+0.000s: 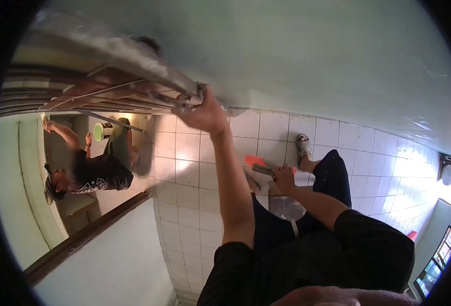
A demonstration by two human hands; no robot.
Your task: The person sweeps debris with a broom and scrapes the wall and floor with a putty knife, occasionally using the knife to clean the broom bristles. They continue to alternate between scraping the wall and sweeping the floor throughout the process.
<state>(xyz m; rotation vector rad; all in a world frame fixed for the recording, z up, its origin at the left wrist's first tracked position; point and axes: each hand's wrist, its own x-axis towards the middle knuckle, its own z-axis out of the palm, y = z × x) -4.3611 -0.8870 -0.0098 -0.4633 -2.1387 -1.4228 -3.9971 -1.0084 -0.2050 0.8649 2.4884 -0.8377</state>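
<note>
While the pale green wall [337,61] takes up the upper field, the white tiled floor [184,173] runs below you. A long beam [128,58], smeared whitish, slants from upper left down to your raised left hand [207,115]. Left of the tiles, another person [100,168] in a dark shirt and cap holds one arm up at a wall; a bucket [102,131], pale green at its mouth, is near that person's lower hand. Your left hand grips a greyish tool [201,91] between thumb and curled fingers, the tool at the beam's lower end; its type is unclear. Your right hand [285,179], lower, before your body, is closed on a grey bar [262,169] that juts leftward past the fingers. A red-pink flat piece [253,160] shows just beside the bar; whether you hold it too, cannot tell.
</note>
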